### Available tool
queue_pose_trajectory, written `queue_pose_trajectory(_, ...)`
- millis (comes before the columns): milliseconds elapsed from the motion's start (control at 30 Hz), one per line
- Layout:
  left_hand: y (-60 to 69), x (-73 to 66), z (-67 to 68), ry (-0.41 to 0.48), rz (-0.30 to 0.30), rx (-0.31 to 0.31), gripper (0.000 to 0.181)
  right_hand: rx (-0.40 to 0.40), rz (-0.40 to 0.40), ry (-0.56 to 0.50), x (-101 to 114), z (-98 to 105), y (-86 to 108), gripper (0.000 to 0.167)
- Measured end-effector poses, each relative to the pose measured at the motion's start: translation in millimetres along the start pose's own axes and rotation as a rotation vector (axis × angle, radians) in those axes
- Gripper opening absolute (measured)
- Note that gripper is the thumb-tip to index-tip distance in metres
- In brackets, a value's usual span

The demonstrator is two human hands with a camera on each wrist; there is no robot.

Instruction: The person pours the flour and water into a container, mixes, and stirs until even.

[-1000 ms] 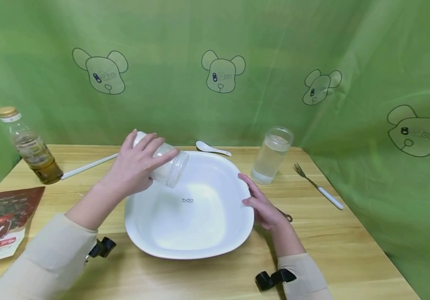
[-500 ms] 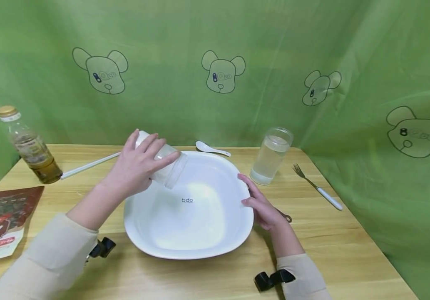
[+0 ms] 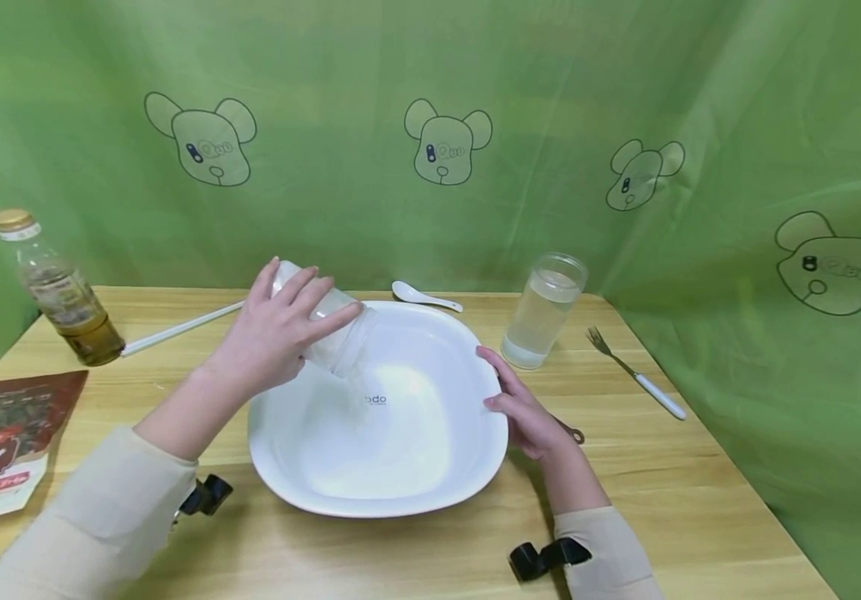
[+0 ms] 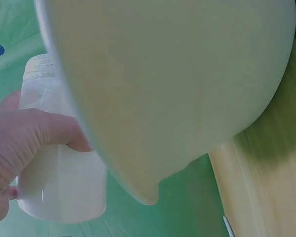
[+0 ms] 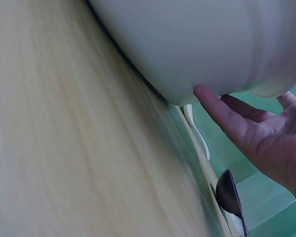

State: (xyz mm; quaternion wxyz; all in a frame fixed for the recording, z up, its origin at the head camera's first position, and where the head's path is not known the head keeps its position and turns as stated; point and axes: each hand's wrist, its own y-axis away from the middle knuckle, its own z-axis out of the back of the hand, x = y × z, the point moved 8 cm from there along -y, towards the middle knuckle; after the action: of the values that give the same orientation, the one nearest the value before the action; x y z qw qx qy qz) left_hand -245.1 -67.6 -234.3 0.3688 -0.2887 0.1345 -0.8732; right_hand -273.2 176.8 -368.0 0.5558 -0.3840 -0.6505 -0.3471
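My left hand (image 3: 272,337) grips a clear jar (image 3: 336,333) of whitish contents, tilted with its mouth down to the right over the white basin (image 3: 377,492). Something pale and faint falls from the mouth towards the basin floor, across the printed letters. In the left wrist view the thumb of the left hand (image 4: 34,143) lies across the jar (image 4: 64,182), beside the basin's outer wall (image 4: 177,89). My right hand (image 3: 528,412) holds the basin's right rim, thumb over the edge. The right wrist view shows fingers of that hand (image 5: 266,128) against the basin's outside (image 5: 197,49).
A glass of cloudy liquid (image 3: 543,312) and a fork (image 3: 636,373) stand and lie to the right. Behind the basin lies a white spoon (image 3: 426,297). On the left are a bottle (image 3: 66,300), a white stick (image 3: 182,327) and a red-and-white packet (image 3: 6,442). A dark ladle (image 5: 228,192) shows near my right hand.
A pale stream now shows below the jar's mouth, partly veiling the letters. The left hand and jar have shifted very slightly right; the right hand keeps its hold on the rim.
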Motion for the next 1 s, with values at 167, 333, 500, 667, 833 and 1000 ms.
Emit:
queue_pose_trajectory(167, 0.4, -1.0, -1.8, 0.001, -0.004, 0.003, 0.079, 0.003, -0.002, 0.000, 0.2, 0.3, 0.7, 0.071)
queue_pose_trajectory(333, -0.8, -1.4, 0.3, 0.006, -0.010, -0.022, 0.080, 0.000, 0.001, 0.004, 0.9, 1.1, 1.2, 0.071)
queue_pose_trajectory(500, -1.5, -3.2, 0.9, 0.018, -0.017, -0.017, 0.080, -0.001, 0.002, 0.001, 0.8, 1.4, 1.4, 0.071)
queue_pose_trajectory(667, -2.1, -5.2, 1.1, 0.027, -0.026, -0.021, 0.080, 0.001, 0.015, -0.001, 1.1, 0.5, 1.4, 0.070)
queue_pose_trajectory(833, -3.4, -7.1, 2.0, 0.029, -0.041, -0.043, 0.079, 0.003, 0.024, -0.007, 1.9, -1.4, 1.4, 0.070)
queue_pose_trajectory(1000, -3.6, -7.8, 1.8, 0.021, -0.047, -0.054, 0.077, 0.006, 0.019, -0.017, 2.5, -2.7, 1.3, 0.070)
